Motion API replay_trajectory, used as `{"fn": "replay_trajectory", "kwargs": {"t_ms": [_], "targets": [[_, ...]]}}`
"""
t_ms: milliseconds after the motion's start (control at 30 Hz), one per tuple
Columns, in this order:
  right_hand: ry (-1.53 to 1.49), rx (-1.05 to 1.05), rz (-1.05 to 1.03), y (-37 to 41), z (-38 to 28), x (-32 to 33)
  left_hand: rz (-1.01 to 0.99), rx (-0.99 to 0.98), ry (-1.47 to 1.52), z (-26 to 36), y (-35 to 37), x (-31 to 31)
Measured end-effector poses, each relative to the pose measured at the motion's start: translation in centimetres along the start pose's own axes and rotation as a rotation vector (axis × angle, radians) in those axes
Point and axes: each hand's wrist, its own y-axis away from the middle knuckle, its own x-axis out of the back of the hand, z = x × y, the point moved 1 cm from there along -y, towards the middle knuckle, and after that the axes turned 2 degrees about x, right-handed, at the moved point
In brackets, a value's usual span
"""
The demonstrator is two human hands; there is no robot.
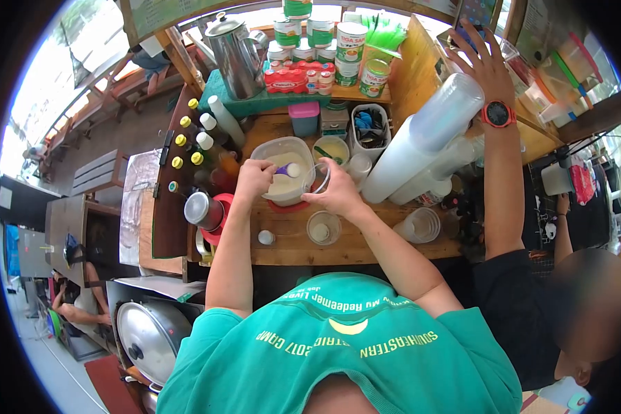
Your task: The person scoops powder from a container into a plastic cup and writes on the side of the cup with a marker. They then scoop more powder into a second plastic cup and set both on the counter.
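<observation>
My left hand is closed on the handle of a purple scoop. White powder fills the scoop, which is over a square clear tub with pale contents. In my right hand is a clear plastic cup, tilted beside the tub's right wall. Another clear cup, with a little pale stuff at its bottom, stands on the wooden counter below my hands. A round container with a green-handled utensil sits just behind the cup I hold.
Syrup bottles line the left, near a red-based container. Tall cup stacks lean at the right. Cans, small red-packed bottles and a steel pitcher stand behind. A co-worker's arm reaches up at right.
</observation>
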Motion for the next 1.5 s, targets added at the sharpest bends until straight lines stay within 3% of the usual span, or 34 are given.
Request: {"fn": "replay_trajectory", "kwargs": {"t_ms": [67,167,233,267,333,467,567,667,733,767,833,933,1067,1133,1200,1233,1300,1500], "targets": [[-0.029,0.008,-0.016,-0.2,-0.6,0.3,0.001,0.01,0.1,1.1,1.6,0.2],[-0.118,0.034,-0.038,-0.6,-0.7,-0.1,0.06,-0.123,0.191,2.5,3.9,-0.7],[-0.172,0.054,-0.043,-0.9,-0.4,-0.3,0.113,-0.723,-0.03,3.7,5.8,-1.6],[-0.188,0.087,-0.043,-1.0,-0.4,-0.4,0.113,-0.722,-0.029,4.0,6.3,-1.5],[-0.202,0.12,-0.045,-0.9,-0.3,-0.4,0.078,-0.862,-0.319,4.8,7.3,-1.3],[-0.307,0.111,-0.015,-0.4,-0.4,0.2,0.273,-0.833,-0.341,4.9,6.4,0.0],[-0.349,0.162,0.064,-0.2,1.0,0.6,0.399,-0.702,-0.339,3.5,4.6,0.5],[-0.46,0.218,0.115,1.1,0.7,3.2,0.573,-0.638,-0.618,4.2,5.2,0.9],[-0.81,0.337,0.129,2.4,0.8,4.6,0.589,-0.668,-0.438,3.9,6.6,0.8],[-0.812,0.326,0.133,3.2,0.3,5.1,0.578,-0.664,-0.438,3.3,7.4,0.5],[-1.128,0.355,0.008,4.7,-0.7,6.0,0.217,-0.479,-0.212,1.2,8.7,-0.7],[-1.185,0.369,-0.102,6.5,-0.4,3.9,-0.105,-0.323,-0.35,-1.5,11.2,-3.6],[-1.02,0.254,-0.085,8.0,1.6,0.1,-0.318,-0.197,-0.216,-5.8,12.1,-8.5],[-0.916,0.22,-0.026,9.1,2.0,-0.4,-0.36,-0.153,0.149,-5.9,12.5,-10.4],[-0.565,0.186,-0.124,9.4,3.7,-1.1,-0.37,-0.173,0.229,-7.6,12.0,-12.7],[-0.561,0.179,-0.097,9.6,4.4,-1.3,-0.335,-0.244,0.326,-8.4,11.4,-13.6],[-0.143,0.259,-0.069,10.0,5.6,-1.7,-0.303,-0.307,0.487,-8.5,11.1,-14.7],[-0.161,0.153,0.0,12.2,7.0,-0.2,-0.308,-0.312,0.363,-7.5,11.5,-15.9]]}}
